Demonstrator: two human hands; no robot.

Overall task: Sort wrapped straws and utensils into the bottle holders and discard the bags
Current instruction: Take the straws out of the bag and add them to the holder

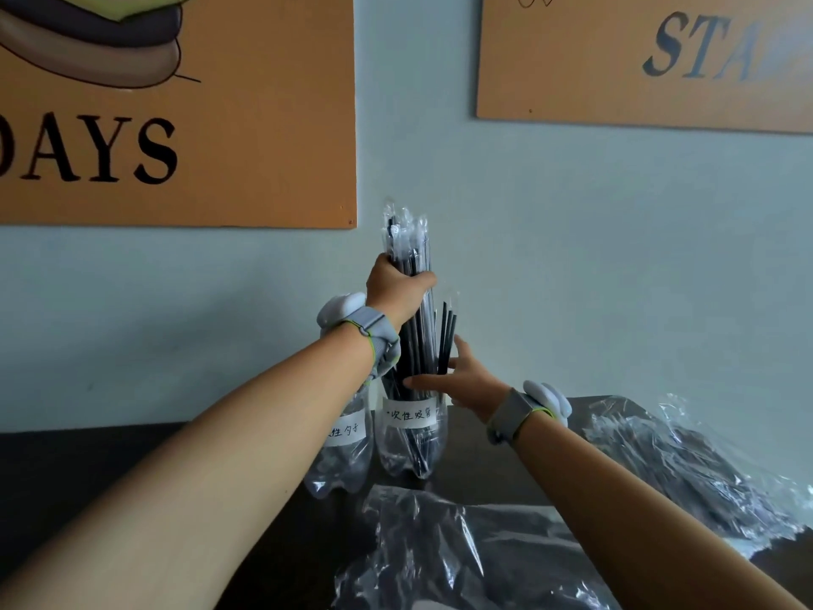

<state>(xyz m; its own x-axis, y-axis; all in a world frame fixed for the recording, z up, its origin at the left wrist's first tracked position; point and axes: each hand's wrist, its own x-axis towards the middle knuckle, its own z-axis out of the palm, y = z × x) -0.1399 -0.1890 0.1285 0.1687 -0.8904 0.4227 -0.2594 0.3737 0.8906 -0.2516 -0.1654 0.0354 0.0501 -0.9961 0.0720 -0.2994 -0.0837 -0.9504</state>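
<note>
The left hand [398, 286] clamps its grip around a bundle of wrapped black straws [413, 301] standing upright in the labelled straw holder [411, 438], while the right hand [462, 380], fingers spread wide, steadies them at the holder's rim. A second labelled holder [343, 455] stands just left of it; crumpled clear bags [462, 543] lie on the dark worktop [66, 468] in front.

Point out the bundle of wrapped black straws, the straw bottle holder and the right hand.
Bundle of wrapped black straws [411, 244]: head view, upper wrapped part.
Clear cut plastic bottle holder [411, 460]: head view, lower wall.
Right hand [466, 383]: head view, back.
</note>
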